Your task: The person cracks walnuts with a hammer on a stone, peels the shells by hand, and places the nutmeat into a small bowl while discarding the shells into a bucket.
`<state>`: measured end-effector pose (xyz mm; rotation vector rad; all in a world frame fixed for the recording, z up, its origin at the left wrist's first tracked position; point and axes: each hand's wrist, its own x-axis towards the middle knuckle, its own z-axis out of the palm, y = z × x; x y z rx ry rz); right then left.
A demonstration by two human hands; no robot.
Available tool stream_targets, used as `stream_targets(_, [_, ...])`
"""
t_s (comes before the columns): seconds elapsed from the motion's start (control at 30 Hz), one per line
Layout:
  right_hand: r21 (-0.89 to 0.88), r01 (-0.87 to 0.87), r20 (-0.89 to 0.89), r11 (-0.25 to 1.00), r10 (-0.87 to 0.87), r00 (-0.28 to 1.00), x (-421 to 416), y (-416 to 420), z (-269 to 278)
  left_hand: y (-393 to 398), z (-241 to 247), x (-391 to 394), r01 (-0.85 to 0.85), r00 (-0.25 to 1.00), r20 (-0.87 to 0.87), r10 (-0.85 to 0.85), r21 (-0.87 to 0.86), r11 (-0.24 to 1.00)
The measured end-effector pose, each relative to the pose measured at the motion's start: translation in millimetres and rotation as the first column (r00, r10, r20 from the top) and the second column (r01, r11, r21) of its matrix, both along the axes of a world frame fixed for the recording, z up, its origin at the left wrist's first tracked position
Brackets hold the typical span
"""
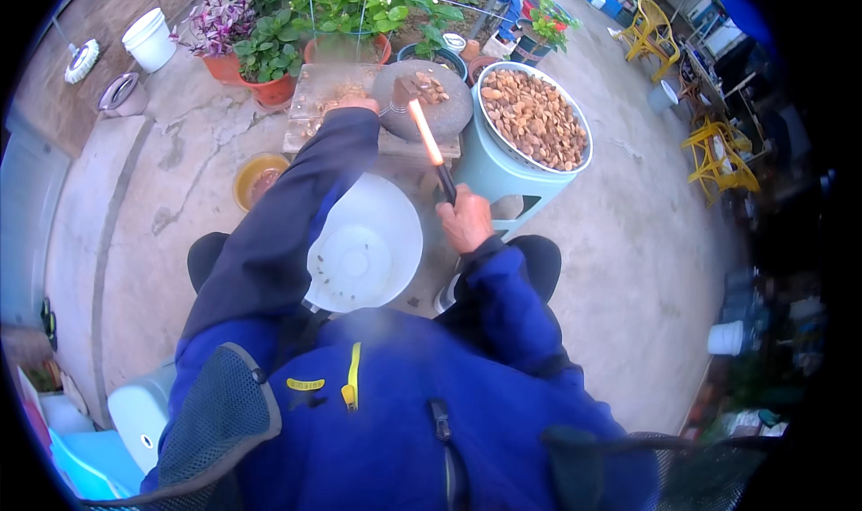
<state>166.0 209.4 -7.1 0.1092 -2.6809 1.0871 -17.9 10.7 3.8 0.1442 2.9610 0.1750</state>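
Observation:
My right hand (466,219) grips the dark handle end of a hammer (425,134), whose head lies over a round flat stone (421,124) on a low wooden bench (303,107). Brown nuts or pits (431,88) rest on the stone beside the hammer head. At the stone's left edge is my left hand (360,105), mostly hidden by its sleeve; its fingers cannot be made out. Small broken pieces (343,95) lie on the bench beyond it. A white basin (363,241) with a few dark bits stands between my legs.
At the right, a white-rimmed container full of similar nuts or pits (532,117) sits on a pale blue stool (491,154). A yellow bowl (244,181) stands left of the bench. Potted plants (273,90) line the bench's far side. Yellow chairs (720,154) stand far right.

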Motion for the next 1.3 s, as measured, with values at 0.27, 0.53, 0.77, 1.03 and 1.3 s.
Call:
stream_targets(0.27, [-0.156,0.066,-0.011,0.986,-0.068,0.998,23,5,39,-3,4,10,0.010,1.000,-0.011,-0.010,0.011,1.000])
stream_targets(0.53, [-0.170,0.214,0.082,0.962,-0.203,0.976,21,37,-17,-11,-11,-1,-0.006,0.999,-0.047,0.007,0.011,1.000])
stream_targets(0.77, [-0.195,0.199,0.131,0.960,-0.176,0.976,13,52,-55,-51,-15,1,-0.148,0.984,-0.100,0.147,-0.004,0.989])
stream_targets(1.03, [-0.318,0.215,0.249,0.923,-0.138,0.959,12,48,-55,-51,-12,-9,-0.227,0.960,-0.157,0.234,0.058,0.972])
stream_targets(1.3, [-0.220,0.226,0.227,0.949,-0.176,0.958,13,50,-65,6,1,-21,-0.016,0.985,-0.171,0.019,0.020,1.000])
